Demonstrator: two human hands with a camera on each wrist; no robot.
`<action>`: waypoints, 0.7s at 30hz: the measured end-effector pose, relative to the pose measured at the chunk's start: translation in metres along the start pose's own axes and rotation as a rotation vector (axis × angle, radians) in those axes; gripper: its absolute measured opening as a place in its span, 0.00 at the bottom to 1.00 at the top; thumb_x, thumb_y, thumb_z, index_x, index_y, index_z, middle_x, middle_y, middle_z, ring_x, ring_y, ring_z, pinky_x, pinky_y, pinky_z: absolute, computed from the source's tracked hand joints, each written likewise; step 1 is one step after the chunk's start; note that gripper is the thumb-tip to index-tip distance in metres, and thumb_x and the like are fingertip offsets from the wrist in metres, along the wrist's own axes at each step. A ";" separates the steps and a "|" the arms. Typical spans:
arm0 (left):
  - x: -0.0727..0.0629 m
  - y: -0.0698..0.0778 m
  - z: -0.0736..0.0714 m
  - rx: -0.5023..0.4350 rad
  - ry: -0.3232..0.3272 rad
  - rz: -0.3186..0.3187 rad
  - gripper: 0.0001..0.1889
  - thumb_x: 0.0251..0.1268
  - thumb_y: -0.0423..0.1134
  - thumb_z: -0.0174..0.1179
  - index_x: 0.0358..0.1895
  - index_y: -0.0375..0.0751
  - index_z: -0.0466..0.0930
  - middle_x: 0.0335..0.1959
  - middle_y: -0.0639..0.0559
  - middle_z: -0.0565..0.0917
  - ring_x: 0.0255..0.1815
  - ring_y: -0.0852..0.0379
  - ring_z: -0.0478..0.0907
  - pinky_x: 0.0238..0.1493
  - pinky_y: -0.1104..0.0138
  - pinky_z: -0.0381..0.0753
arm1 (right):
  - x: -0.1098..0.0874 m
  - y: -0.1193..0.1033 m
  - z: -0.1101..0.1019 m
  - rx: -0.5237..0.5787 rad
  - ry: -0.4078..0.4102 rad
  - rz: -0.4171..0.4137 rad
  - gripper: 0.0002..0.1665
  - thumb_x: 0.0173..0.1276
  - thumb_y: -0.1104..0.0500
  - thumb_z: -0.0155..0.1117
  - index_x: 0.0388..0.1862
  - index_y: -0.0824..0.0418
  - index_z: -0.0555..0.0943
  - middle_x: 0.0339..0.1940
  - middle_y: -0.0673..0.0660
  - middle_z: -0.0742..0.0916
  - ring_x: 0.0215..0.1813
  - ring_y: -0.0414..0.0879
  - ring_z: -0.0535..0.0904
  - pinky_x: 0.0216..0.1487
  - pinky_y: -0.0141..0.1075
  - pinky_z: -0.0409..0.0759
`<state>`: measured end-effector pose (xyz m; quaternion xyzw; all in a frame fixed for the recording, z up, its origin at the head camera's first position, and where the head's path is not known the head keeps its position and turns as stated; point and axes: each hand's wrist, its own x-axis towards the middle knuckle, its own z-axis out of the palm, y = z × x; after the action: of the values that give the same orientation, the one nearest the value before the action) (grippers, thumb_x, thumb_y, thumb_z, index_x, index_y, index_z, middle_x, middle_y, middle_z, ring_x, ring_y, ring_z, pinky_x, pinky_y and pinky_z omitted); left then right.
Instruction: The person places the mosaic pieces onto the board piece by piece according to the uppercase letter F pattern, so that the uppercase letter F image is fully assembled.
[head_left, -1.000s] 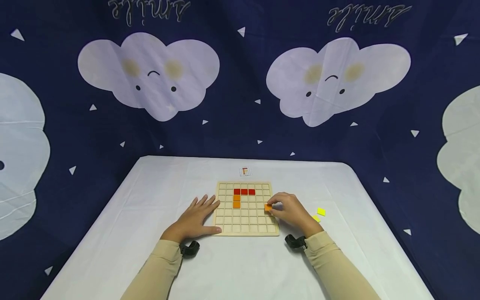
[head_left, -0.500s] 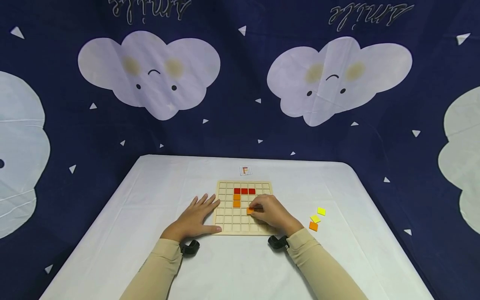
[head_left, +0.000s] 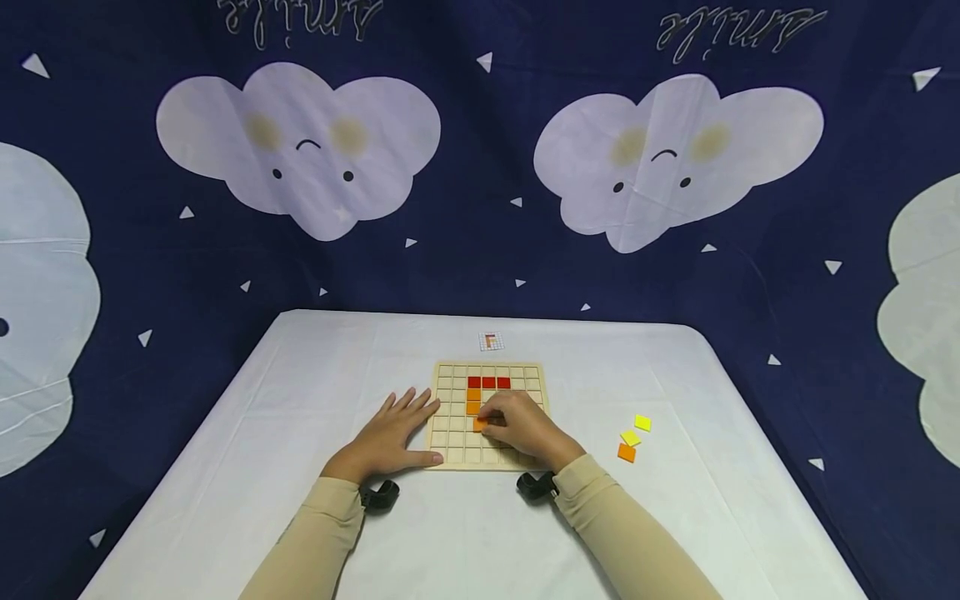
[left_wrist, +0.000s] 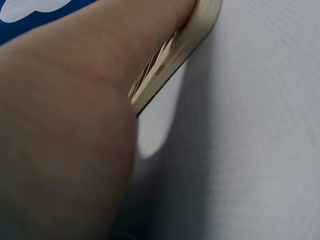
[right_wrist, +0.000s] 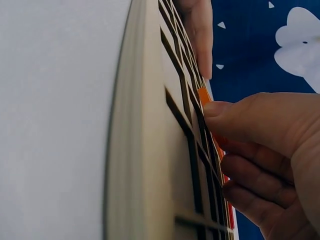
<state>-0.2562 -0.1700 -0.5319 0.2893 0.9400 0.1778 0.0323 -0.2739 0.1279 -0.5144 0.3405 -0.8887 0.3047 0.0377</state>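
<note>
A wooden grid board (head_left: 450, 457) lies on the white table, with three red square tiles (head_left: 489, 383) in a row and two orange tiles (head_left: 473, 401) in a column under the leftmost one. My right hand (head_left: 520, 422) pinches another orange tile (head_left: 478, 425) between thumb and fingers, close over the cell just below that column. In the right wrist view this orange tile (right_wrist: 203, 96) stands tilted at the grid under the thumb. My left hand (head_left: 390, 437) rests with spread, straight fingers along the board's left edge, its thumb at the near left corner.
Two yellow tiles (head_left: 642, 422) and a loose orange tile (head_left: 627, 452) lie on the table to the right of the board. Behind the board is a small printed pattern card (head_left: 491, 342). A dark blue cloud-print cloth (head_left: 480, 250) hangs behind the table.
My right hand has carried the orange tile leftward over the board, from its right edge to below the orange column. The loose orange tile at right has come into sight. The left hand stays put.
</note>
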 end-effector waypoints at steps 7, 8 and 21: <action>0.000 0.001 -0.001 -0.005 0.000 0.005 0.54 0.63 0.75 0.61 0.84 0.44 0.60 0.85 0.43 0.55 0.85 0.39 0.45 0.81 0.43 0.38 | 0.006 -0.003 0.007 -0.007 -0.002 0.022 0.10 0.68 0.61 0.78 0.47 0.56 0.90 0.45 0.47 0.89 0.48 0.40 0.83 0.53 0.37 0.83; 0.000 0.001 -0.002 -0.008 0.002 0.007 0.54 0.63 0.75 0.62 0.84 0.44 0.60 0.85 0.43 0.55 0.85 0.38 0.45 0.81 0.42 0.38 | 0.006 -0.003 0.008 -0.009 0.000 0.024 0.10 0.68 0.61 0.78 0.47 0.56 0.90 0.45 0.47 0.89 0.48 0.40 0.83 0.53 0.38 0.83; 0.000 0.002 -0.002 -0.011 0.005 0.011 0.54 0.63 0.74 0.62 0.84 0.43 0.61 0.84 0.42 0.56 0.85 0.38 0.45 0.81 0.42 0.38 | 0.007 -0.003 0.009 -0.011 0.018 0.025 0.11 0.66 0.60 0.80 0.47 0.56 0.91 0.46 0.48 0.90 0.49 0.42 0.83 0.56 0.39 0.82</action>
<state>-0.2551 -0.1691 -0.5294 0.2938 0.9375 0.1840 0.0309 -0.2763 0.1167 -0.5186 0.3263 -0.8942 0.3033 0.0438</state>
